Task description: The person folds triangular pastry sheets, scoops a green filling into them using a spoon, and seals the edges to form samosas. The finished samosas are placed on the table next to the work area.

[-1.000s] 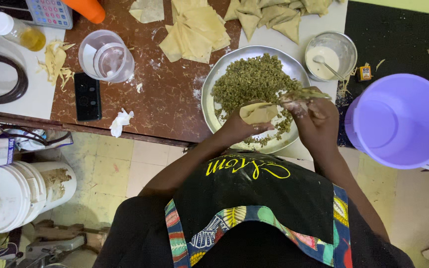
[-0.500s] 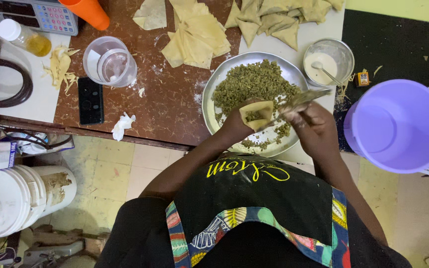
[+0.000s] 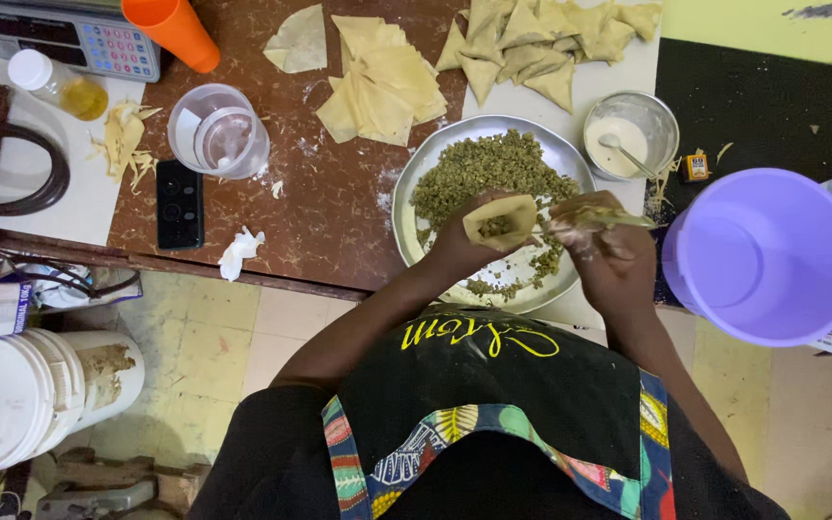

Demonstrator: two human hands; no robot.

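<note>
My left hand (image 3: 464,246) holds a pastry cone (image 3: 500,221), folded from a thin sheet and partly filled with green filling. My right hand (image 3: 607,252) grips a spoon (image 3: 601,220) whose tip points into the cone's mouth. Both hands hover over a round metal plate (image 3: 416,188) piled with green minced filling (image 3: 488,169). Flat pastry sheets (image 3: 382,82) lie on the brown table beyond the plate. Folded triangular pastries (image 3: 541,43) are heaped at the far right of them.
A small metal bowl of white paste (image 3: 630,135) with a spoon stands right of the plate. A purple bucket (image 3: 765,255) sits at the right. A clear jug (image 3: 216,135), black phone (image 3: 179,203), orange cup (image 3: 170,29), scale (image 3: 65,34) and white buckets (image 3: 40,395) are on the left.
Both hands have lifted slightly off the filling heap. The cone now sits upright in my left hand with the spoon brought to its mouth.
</note>
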